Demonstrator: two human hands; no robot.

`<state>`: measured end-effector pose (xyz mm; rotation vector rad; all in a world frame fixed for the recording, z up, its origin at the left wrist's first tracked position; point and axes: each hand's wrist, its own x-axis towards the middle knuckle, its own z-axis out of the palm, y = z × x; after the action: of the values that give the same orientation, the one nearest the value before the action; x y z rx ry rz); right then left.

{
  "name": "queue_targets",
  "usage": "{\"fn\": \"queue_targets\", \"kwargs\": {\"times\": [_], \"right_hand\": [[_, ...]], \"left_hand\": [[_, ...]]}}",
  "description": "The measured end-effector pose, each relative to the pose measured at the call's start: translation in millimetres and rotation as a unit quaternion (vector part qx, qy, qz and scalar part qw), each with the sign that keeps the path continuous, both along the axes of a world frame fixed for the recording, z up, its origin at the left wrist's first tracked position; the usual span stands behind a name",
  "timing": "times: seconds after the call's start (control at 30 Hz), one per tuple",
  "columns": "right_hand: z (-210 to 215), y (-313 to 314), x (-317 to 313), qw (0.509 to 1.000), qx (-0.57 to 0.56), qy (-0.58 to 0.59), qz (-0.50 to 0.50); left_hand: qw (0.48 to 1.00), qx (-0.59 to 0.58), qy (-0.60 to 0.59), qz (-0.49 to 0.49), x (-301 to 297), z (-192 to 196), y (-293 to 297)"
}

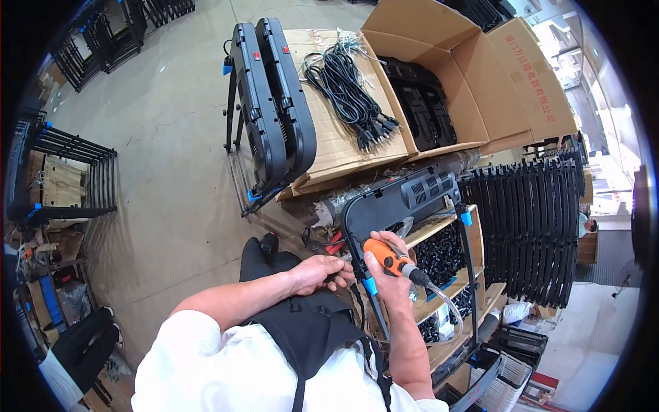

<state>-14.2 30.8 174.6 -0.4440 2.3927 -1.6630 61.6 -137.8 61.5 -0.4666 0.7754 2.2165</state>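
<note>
My right hand is wrapped round an orange air screwdriver, with a pale hose running from its dark end. The tool lies over the near side of a black plastic housing that has vent slots and rests on a black metal frame with blue clips. My left hand is beside the frame's left leg, fingers curled together; whatever they pinch, if anything, is too small to make out. The screwdriver's tip is hidden behind my right hand.
Beyond the housing, a cardboard surface bears a bundle of black power cords and two upright black housings. An open carton holds more black parts. Wooden bins of small black pieces stand under the frame; stacked frames are at right.
</note>
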Motion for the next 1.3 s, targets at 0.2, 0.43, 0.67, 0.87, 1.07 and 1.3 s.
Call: {"fn": "queue_targets", "kwargs": {"times": [0.2, 0.43, 0.67, 0.87, 1.07, 1.3], "right_hand": [[-10.5, -2.5, -13.3, 0.996, 0.077, 0.018, 0.049], [-13.7, 1.6, -12.5, 0.999, 0.018, -0.032, 0.035], [-0.9, -11.4, -20.4, 0.999, 0.028, -0.003, 0.033], [-2.7, -9.6, -20.5, 0.999, -0.006, -0.027, 0.036], [-0.3, -9.1, -16.0, 0.997, 0.044, -0.031, 0.063], [-4.3, 0.1, -13.1, 0.999, -0.009, -0.037, 0.032]], "left_hand": [[0.995, -0.028, 0.089, 0.020, 4.7, -32.3, 8.9], [0.996, -0.070, 0.063, 0.006, 3.0, -39.1, 16.4], [0.997, -0.068, 0.005, 0.047, -9.4, -17.5, 5.6], [0.994, -0.086, -0.002, 0.065, -4.1, -15.1, -0.8], [0.991, -0.092, -0.009, 0.098, 6.0, -32.7, 4.2], [0.987, -0.060, -0.042, 0.144, -0.6, -17.8, 6.2]]}}
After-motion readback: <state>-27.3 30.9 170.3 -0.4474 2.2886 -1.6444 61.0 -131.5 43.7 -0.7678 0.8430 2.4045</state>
